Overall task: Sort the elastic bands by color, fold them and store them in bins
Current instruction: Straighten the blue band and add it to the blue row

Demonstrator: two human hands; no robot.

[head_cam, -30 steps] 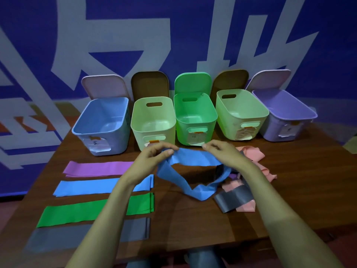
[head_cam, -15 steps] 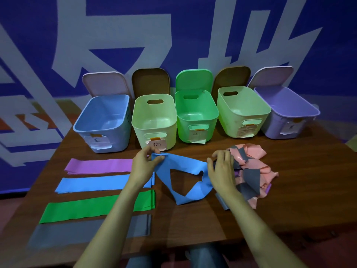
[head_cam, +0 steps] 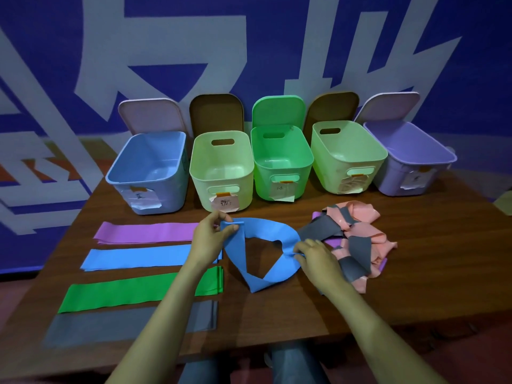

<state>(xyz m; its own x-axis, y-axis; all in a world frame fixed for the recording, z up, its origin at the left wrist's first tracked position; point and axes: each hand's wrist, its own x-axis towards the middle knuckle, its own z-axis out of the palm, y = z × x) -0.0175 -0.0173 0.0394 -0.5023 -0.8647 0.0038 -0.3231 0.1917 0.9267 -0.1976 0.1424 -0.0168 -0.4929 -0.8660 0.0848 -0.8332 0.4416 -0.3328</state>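
A blue elastic band point(head_cam: 266, 236) lies as an open loop on the table's middle. My left hand point(head_cam: 212, 236) pinches its left end and my right hand point(head_cam: 311, 254) pinches its right side. To the left, flat bands lie in rows: purple point(head_cam: 144, 232), blue point(head_cam: 138, 259), green point(head_cam: 133, 295), grey point(head_cam: 124, 325). A tangled pile of pink and grey bands point(head_cam: 357, 239) sits at the right. Five open bins stand behind: blue point(head_cam: 149, 173), pale green point(head_cam: 221, 173), green point(head_cam: 279, 164), pale green point(head_cam: 346, 159), purple point(head_cam: 410, 167).
The bins' lids lean against the blue and white wall behind. The wooden table point(head_cam: 429, 273) has bare surface at the right and front. My knees show under the front edge.
The blue band came down from the air onto the table. My right hand slid from the band's top to its right side, near the pile. The view shifted slightly.
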